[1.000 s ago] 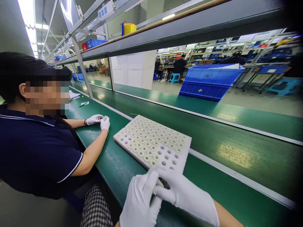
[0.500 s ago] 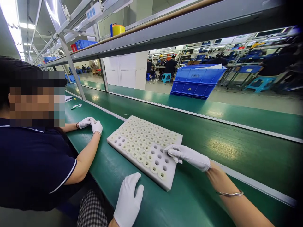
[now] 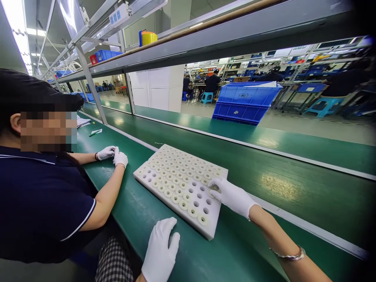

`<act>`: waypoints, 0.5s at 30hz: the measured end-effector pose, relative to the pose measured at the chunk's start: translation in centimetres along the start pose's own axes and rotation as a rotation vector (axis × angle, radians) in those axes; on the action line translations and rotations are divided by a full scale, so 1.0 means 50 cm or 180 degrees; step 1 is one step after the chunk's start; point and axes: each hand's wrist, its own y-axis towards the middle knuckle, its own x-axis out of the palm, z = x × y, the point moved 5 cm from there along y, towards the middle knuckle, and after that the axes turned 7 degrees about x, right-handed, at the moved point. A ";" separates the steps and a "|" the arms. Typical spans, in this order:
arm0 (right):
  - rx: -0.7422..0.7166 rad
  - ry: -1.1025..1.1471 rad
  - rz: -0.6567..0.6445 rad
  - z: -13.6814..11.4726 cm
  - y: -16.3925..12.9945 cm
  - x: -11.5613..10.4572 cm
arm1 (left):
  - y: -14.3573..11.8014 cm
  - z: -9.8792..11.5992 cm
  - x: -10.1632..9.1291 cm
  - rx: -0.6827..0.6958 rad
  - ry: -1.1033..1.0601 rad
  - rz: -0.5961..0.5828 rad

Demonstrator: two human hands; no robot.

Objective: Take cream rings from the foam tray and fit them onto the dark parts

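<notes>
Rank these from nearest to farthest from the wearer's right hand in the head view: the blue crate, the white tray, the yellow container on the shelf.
1. White tray: the right hand rests on its right end.
2. Blue crate: beyond the belts, up and right of the tray.
3. Yellow container: on the overhead shelf, far left.

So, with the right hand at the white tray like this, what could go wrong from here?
1. The right hand has its fingertips over filled holes at the tray's far corner; a brush of the glove could perhaps lift or tilt a ring nearby.
2. The left hand rests flat on the belt, apart from the tray, so a push from the right hand might slide it.
</notes>
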 end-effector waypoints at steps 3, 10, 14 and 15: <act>-0.0049 -0.0182 0.0135 -0.016 0.002 0.002 | -0.010 0.007 0.014 0.0214 0.0096 0.0114; -0.0891 -0.0382 0.0220 -0.113 0.062 0.023 | 0.082 0.011 -0.111 0.0573 -0.0096 0.0459; -0.1209 -0.0531 -0.0025 -0.140 0.109 0.024 | 0.291 -0.092 -0.411 0.0214 -0.0001 0.1118; -0.1260 -0.0563 -0.0045 -0.142 0.117 0.021 | 0.333 -0.122 -0.475 0.0117 -0.0002 0.1178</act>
